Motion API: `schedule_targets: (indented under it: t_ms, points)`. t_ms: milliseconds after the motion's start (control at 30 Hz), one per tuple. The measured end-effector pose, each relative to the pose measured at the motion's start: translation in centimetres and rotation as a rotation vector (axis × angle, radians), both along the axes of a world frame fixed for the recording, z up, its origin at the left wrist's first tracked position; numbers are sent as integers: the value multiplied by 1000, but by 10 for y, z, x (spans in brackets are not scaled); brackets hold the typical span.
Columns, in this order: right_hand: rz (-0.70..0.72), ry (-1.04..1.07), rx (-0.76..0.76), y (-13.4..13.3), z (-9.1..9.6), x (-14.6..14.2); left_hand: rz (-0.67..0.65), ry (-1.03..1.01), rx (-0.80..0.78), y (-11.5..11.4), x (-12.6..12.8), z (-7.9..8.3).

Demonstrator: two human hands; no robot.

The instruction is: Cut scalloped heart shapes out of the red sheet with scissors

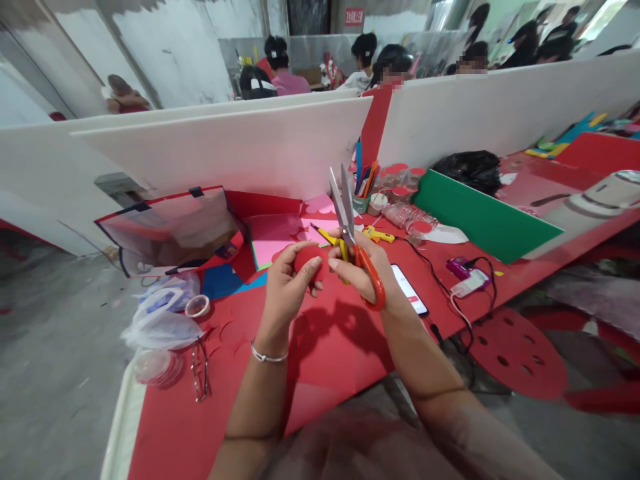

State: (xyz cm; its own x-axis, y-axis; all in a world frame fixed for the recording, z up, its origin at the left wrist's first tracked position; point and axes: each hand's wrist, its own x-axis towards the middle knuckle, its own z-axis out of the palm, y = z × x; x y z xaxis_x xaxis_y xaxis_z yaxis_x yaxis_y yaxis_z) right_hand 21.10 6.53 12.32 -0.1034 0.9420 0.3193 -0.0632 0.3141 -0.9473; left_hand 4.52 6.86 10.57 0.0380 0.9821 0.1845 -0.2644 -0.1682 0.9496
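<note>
My left hand (pixel 287 283) pinches a small red paper cut-out (pixel 309 257) between thumb and fingers, held above the red table (pixel 320 347). My right hand (pixel 367 270) grips orange-handled scissors (pixel 350 233) with the steel blades pointing up and away, slightly apart. The two hands almost touch at the red piece. A silver bracelet circles my left wrist.
A phone (pixel 410 290) and a charger with cables (pixel 467 280) lie right of my hands. A clear plastic bag (pixel 160 320), tape roll (pixel 197 305) and glasses (pixel 199 370) sit at left. Pink and blue sheets (pixel 273 237), a pen cup (pixel 364 193), jars and a green board (pixel 480 217) stand behind. People sit beyond white dividers.
</note>
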Motion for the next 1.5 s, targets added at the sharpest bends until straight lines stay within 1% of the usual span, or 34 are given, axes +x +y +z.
schedule_targets:
  t_ms: [167,300,400,500,600,667,767,833,967,1033,1100,1200,1267,1367,1500]
  points:
    - [53,13,17,12,8,-10,3,46,30,-2,-3,3]
    - [62,-20,32,19,7,-15,-27,227,112,-7,-9,6]
    - [71,-43,53,22,4,-17,-10,350,170,-9,-14,7]
    - [88,-64,71,23,4,-16,44,338,156,-8,-16,7]
    - [136,-76,64,23,5,-14,96,305,124,-6,-15,7]
    - [149,-74,61,24,5,-12,110,328,135,-6,-15,7]
    - [155,-53,62,25,4,-10,141,366,180,-8,-15,7]
    - [157,-33,61,25,3,-10,192,397,220,-9,-16,5]
    - [165,0,88,26,3,-8,299,511,383,-10,-16,0]
    - [183,4,98,27,2,-7,328,529,415,-10,-15,0]
    - [203,-12,103,27,2,-5,290,520,416,-12,-15,2]
    - [203,-68,134,26,0,-2,148,485,388,-15,-14,6]
    - [195,-97,165,24,-1,-1,83,452,363,-17,-13,7]
    - [203,-117,193,24,-2,3,72,406,340,-17,-9,6]
    - [238,-125,187,26,1,7,116,362,311,-17,-3,0]
